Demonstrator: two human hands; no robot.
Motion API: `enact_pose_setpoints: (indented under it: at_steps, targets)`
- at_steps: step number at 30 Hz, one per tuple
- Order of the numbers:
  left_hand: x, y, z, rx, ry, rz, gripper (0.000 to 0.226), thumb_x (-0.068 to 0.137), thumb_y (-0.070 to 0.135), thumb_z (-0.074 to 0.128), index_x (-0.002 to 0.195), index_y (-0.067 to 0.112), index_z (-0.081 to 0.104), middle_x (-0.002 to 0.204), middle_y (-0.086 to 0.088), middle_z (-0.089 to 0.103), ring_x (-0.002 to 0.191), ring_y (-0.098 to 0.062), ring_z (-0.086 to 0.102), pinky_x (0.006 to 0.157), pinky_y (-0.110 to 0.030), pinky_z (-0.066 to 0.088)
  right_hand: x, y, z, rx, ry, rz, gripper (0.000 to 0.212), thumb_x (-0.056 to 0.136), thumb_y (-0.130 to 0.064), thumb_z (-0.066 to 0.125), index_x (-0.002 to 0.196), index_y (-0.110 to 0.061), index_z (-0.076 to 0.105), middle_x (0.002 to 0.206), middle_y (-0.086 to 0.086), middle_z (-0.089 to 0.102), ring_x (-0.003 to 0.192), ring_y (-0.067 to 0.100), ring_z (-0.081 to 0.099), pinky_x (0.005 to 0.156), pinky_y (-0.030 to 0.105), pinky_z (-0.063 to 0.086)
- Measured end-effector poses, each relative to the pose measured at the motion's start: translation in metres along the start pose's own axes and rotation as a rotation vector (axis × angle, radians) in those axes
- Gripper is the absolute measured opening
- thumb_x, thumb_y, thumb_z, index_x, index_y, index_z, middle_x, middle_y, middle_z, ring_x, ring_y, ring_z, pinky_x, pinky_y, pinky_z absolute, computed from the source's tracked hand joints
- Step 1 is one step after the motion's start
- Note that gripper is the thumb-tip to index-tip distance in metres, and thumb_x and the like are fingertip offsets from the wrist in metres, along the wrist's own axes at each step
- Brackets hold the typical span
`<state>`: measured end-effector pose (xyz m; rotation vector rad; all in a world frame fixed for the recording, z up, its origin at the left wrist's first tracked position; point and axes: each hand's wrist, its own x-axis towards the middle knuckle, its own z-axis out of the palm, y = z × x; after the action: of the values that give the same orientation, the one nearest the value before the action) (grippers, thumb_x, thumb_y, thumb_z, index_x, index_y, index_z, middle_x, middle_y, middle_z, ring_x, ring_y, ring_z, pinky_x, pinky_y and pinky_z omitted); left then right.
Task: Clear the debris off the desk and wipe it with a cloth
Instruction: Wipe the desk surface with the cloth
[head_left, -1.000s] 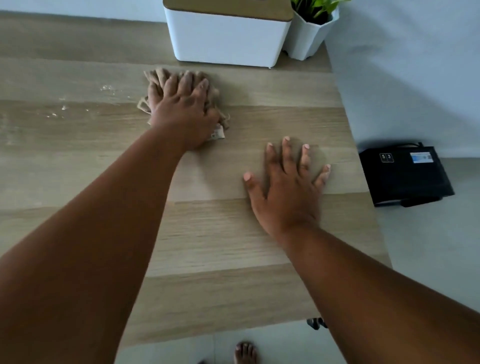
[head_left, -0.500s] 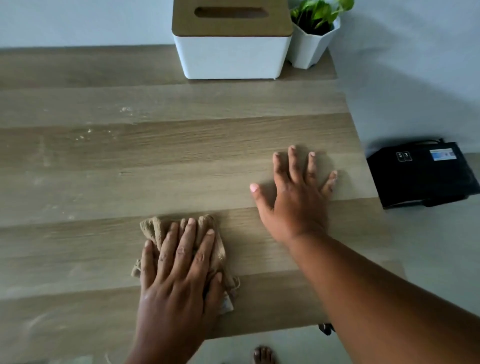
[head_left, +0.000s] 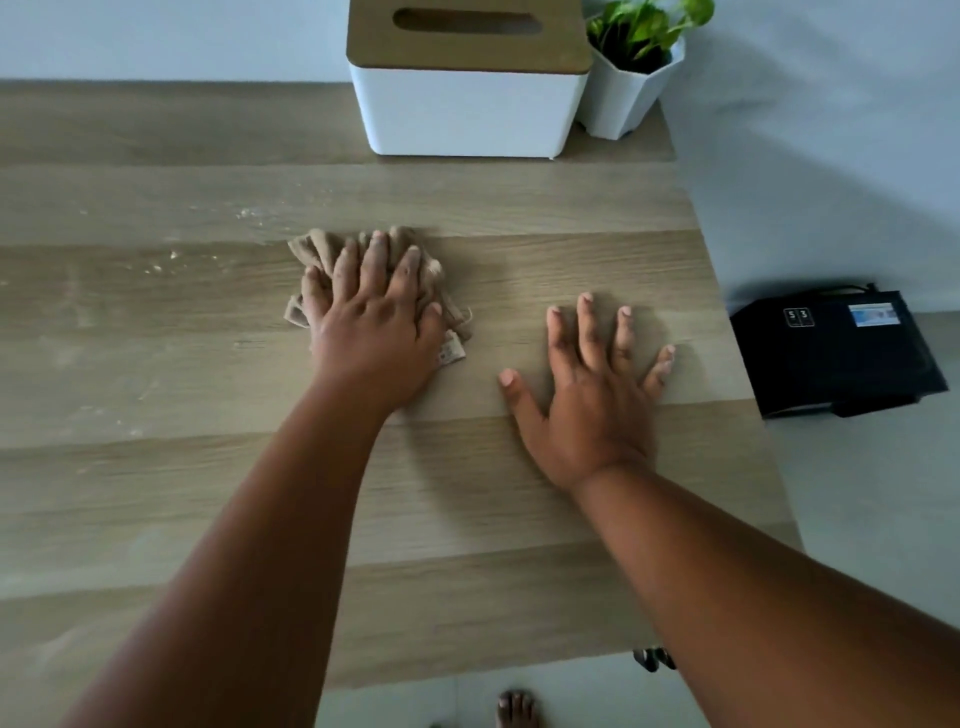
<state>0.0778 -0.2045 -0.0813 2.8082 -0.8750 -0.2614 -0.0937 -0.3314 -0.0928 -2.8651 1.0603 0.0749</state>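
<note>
1. Cloth lies bunched on the tabletop, in front of the tissue box.
2. We press it flat-fingered with our left hand.
3. Our right hand rests spread beside it.
4. Crumbs lie left.

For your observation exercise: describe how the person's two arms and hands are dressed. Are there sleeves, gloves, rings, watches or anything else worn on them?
Both forearms are bare as far as the picture shows them: no sleeve edge comes into view. The left hand and the right hand wear no gloves. No ring, watch, bracelet or marking shows on either hand or wrist. The fingernails look short and unpainted.
</note>
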Motion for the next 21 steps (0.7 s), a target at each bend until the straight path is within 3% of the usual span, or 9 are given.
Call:
enact_pose_setpoints:
  at_steps: [3, 8, 12, 15, 21]
  targets:
    - [-0.056, 0.003, 0.005, 0.003, 0.049, 0.067, 0.066, 0.098, 0.054, 0.031, 0.16, 0.03, 0.03, 0.171, -0.001, 0.015, 0.159, -0.022, 0.006, 0.126, -0.057, 0.004, 0.001, 0.0, -0.001, -0.019, -0.009, 0.002, 0.085, 0.091, -0.079, 0.013, 0.162, -0.031, 0.017, 0.173, 0.001, 0.001, 0.158, 0.035, -0.006, 0.117, 0.074, -0.001]
    - [-0.151, -0.013, 0.021, 0.008, 0.174, 0.198, 0.058, 0.098, 0.041, 0.049, 0.152, 0.021, 0.047, 0.165, -0.006, 0.034, 0.155, -0.029, 0.026, 0.117, -0.064, 0.026, -0.002, -0.002, -0.002, -0.015, -0.029, 0.001, 0.086, 0.091, -0.079, 0.014, 0.162, -0.031, 0.017, 0.173, 0.001, 0.001, 0.158, 0.035, -0.006, 0.118, 0.074, 0.0]
    - [-0.148, -0.034, 0.016, 0.007, 0.175, 0.186, 0.059, 0.095, 0.042, 0.049, 0.151, 0.022, 0.05, 0.164, -0.004, 0.036, 0.154, -0.028, 0.029, 0.118, -0.062, 0.027, -0.002, -0.002, -0.004, -0.005, -0.035, 0.0, 0.087, 0.09, -0.08, 0.015, 0.162, -0.031, 0.017, 0.173, 0.002, 0.0, 0.158, 0.035, -0.007, 0.118, 0.073, -0.002]
    - [-0.106, -0.044, 0.007, 0.02, 0.181, 0.06, 0.062, 0.095, 0.046, 0.044, 0.151, 0.022, 0.049, 0.164, -0.007, 0.036, 0.153, -0.03, 0.029, 0.121, -0.061, 0.021, -0.002, -0.003, -0.005, -0.005, -0.044, 0.0, 0.088, 0.09, -0.08, 0.017, 0.162, -0.03, 0.018, 0.173, 0.002, 0.001, 0.158, 0.036, -0.006, 0.117, 0.074, -0.002]
    - [0.031, -0.081, -0.018, -0.097, 0.169, -0.466, 0.079, 0.085, 0.062, 0.033, 0.156, 0.027, 0.033, 0.169, -0.005, 0.019, 0.156, -0.027, 0.011, 0.124, -0.06, 0.003, -0.002, -0.003, -0.004, 0.006, -0.036, -0.006, 0.087, 0.091, -0.079, 0.019, 0.162, -0.029, 0.019, 0.173, 0.002, 0.002, 0.158, 0.036, -0.006, 0.117, 0.074, -0.001]
